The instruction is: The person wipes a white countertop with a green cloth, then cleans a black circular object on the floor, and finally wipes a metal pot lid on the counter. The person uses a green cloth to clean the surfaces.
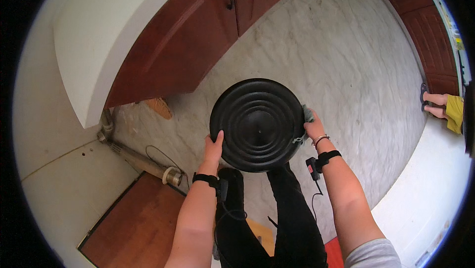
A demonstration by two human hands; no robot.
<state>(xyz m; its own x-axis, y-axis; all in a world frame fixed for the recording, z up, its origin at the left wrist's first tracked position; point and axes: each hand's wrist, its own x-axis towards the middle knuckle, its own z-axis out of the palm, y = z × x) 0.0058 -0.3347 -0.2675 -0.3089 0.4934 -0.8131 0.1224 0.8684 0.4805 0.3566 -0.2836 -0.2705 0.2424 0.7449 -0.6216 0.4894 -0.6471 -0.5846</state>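
Observation:
A round black disc-shaped object (258,125) with concentric ridges fills the middle of the view, held off the floor in front of my legs. On its left rim, my left hand (213,150) grips the edge with the thumb on the ridged face. My right hand (314,125) is at the opposite rim, with a grey-green cloth (307,113) bunched between its fingers and the edge. Loose pale threads (299,140) hang over the rim below that hand. The underside of the object and most of my fingers are hidden.
Reddish-brown cabinets (174,41) under a white countertop (111,27) stand at upper left. A metal pipe (137,158) with a thin cable runs low at left, above a brown panel (137,223). Another person's legs (436,105) show at far right on the marbled floor (334,45).

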